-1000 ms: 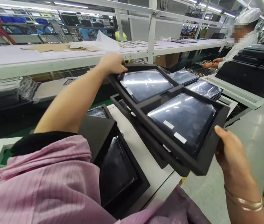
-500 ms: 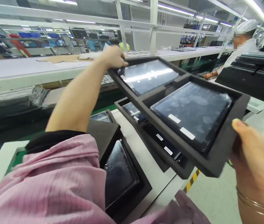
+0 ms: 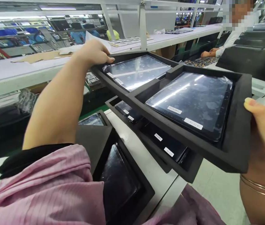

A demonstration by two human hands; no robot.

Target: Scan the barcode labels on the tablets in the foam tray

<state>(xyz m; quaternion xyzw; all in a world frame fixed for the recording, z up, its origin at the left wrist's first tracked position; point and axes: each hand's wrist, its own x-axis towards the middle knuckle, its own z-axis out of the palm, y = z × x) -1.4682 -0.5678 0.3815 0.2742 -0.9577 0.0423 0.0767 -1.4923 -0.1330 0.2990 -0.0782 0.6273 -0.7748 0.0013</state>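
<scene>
Between my two hands a black foam tray [image 3: 240, 125] is held up in the air, tilted a little. My left hand [image 3: 97, 53] grips its far left corner, and my right hand [image 3: 263, 131] clasps its right end, thumb on top. Two tablet-like screens lie in its compartments: a left screen [image 3: 139, 70] and a right screen [image 3: 190, 103], both glossy, with white labels. Below it, partly covered, a second foam tray [image 3: 190, 172] with labelled screens rests on a white table [image 3: 132, 140]. Nearer me, another foam tray [image 3: 144, 187] holds a dark screen [image 3: 118, 175].
A long white bench [image 3: 41, 67] runs across the back, with brown cardboard [image 3: 38, 57] on it. At the upper right, a co-worker's hand [image 3: 208, 53] is over small parts. Stacked black trays [image 3: 251, 62] stand to the right. Wrapped bundles [image 3: 24, 101] sit under the bench.
The held tray has shifted slightly in view and looks more level, its right end a little higher. Both hands keep their grip. My head view has tipped downward.
</scene>
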